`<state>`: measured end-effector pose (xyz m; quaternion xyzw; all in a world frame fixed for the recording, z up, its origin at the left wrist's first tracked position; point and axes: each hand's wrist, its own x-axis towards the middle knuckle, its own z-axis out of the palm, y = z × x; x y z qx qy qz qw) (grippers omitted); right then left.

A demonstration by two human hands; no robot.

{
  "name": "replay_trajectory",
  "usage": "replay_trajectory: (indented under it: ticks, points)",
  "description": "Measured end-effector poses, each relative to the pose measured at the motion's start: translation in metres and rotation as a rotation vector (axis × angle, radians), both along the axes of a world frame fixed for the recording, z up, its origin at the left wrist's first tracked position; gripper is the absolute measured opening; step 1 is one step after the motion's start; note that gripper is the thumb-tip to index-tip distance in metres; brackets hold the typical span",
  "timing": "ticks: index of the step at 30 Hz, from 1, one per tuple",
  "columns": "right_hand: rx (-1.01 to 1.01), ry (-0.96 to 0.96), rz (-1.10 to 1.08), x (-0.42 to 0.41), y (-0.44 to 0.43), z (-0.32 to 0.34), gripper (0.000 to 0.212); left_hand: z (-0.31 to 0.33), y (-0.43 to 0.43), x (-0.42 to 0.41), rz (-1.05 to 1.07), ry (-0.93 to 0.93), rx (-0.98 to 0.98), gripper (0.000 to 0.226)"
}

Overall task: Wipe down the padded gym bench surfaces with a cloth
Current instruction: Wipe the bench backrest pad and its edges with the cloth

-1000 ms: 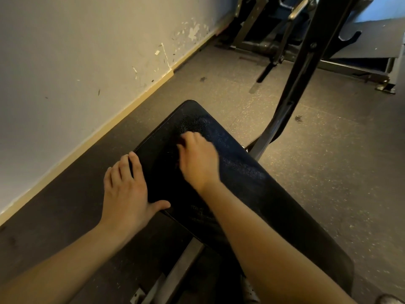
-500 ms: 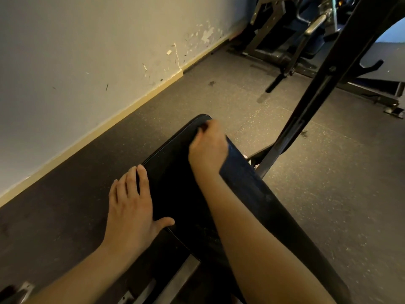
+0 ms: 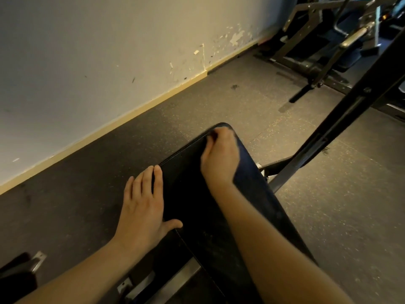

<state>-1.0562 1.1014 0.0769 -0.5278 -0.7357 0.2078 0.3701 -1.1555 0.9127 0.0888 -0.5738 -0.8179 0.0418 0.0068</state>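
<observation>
At the bench pad's [image 3: 197, 194] far corner, the right hand's [image 3: 219, 160] fingers clamp a dark cloth [image 3: 213, 134]; left hand [image 3: 142, 207] flat, fingers together; nearer padding likely left to wipe.

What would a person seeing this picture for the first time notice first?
Two bare arms reach onto a black bench pad in the lower centre: the left hand lies flat on its left edge, the right hand is curled at its far end. Behind, a pale wall with chipped paint runs top left, and a dark metal gym frame stands top right.
</observation>
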Motion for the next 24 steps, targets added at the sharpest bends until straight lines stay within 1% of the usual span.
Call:
replay_trajectory:
  ticks: [2, 4, 5, 6, 7, 8, 10, 11, 12, 13, 14, 15, 16, 18, 19, 20, 21, 22, 24]
  points:
    - [0.086, -0.059, 0.221, -0.009, -0.052, -0.008, 0.02, 0.0, -0.002, -0.001, 0.002, -0.021, 0.017, 0.145]
    - [0.21, -0.183, 0.553, 0.02, -0.089, -0.025, 0.023, 0.0, -0.004, -0.005, -0.008, -0.063, 0.03, 0.145]
    - [0.303, -0.282, 0.702, 0.042, -0.089, -0.033, 0.023, 0.001, -0.006, -0.007, -0.019, -0.085, 0.031, 0.143]
    - [0.395, -0.355, 0.773, 0.061, -0.076, -0.037, 0.022, 0.002, -0.008, -0.01, -0.033, -0.109, 0.04, 0.14]
    - [0.42, -0.397, 0.739, 0.074, -0.054, -0.037, 0.02, 0.003, -0.012, -0.013, -0.04, -0.14, 0.057, 0.135]
    - [0.365, -0.387, 0.611, 0.079, -0.031, -0.032, 0.017, 0.003, -0.016, -0.016, -0.033, -0.178, 0.078, 0.129]
    - [0.189, -0.284, 0.263, 0.073, 0.017, -0.015, 0.011, 0.006, -0.026, -0.021, 0.025, -0.254, 0.132, 0.115]
    - [0.126, -0.214, 0.144, 0.061, 0.029, -0.006, 0.011, 0.006, -0.032, -0.023, 0.069, -0.29, 0.167, 0.107]
    - [0.096, -0.165, 0.076, 0.044, 0.028, -0.001, 0.011, 0.006, -0.036, -0.026, 0.11, -0.33, 0.205, 0.099]
    - [0.077, -0.127, 0.058, 0.024, 0.015, 0.002, 0.011, 0.006, -0.038, -0.027, 0.139, -0.372, 0.245, 0.091]
    - [0.07, -0.096, 0.083, 0.004, -0.01, 0.001, 0.011, 0.006, -0.038, -0.028, 0.155, -0.413, 0.283, 0.083]
    - [0.092, -0.075, 0.163, -0.013, -0.041, 0.0, 0.011, 0.007, -0.036, -0.027, 0.167, -0.45, 0.316, 0.076]
    - [0.146, -0.094, 0.296, -0.023, -0.075, -0.002, 0.013, 0.007, -0.035, -0.026, 0.183, -0.491, 0.343, 0.07]
    - [0.291, -0.179, 0.656, -0.022, -0.122, -0.012, 0.016, 0.01, -0.032, -0.025, 0.229, -0.586, 0.377, 0.063]
    - [0.369, -0.236, 0.814, -0.014, -0.125, -0.016, 0.018, 0.012, -0.033, -0.026, 0.249, -0.627, 0.379, 0.063]
    - [0.454, -0.292, 0.913, -0.003, -0.113, -0.017, 0.021, 0.012, -0.034, -0.028, 0.263, -0.66, 0.371, 0.064]
    - [0.521, -0.354, 0.921, 0.005, -0.093, -0.017, 0.025, 0.013, -0.036, -0.029, 0.27, -0.688, 0.358, 0.064]
    - [0.522, -0.369, 0.862, 0.011, -0.07, -0.017, 0.026, 0.013, -0.037, -0.031, 0.272, -0.717, 0.346, 0.063]
    - [0.406, -0.268, 0.586, 0.011, -0.027, -0.006, 0.016, 0.012, -0.037, -0.033, 0.268, -0.775, 0.335, 0.062]
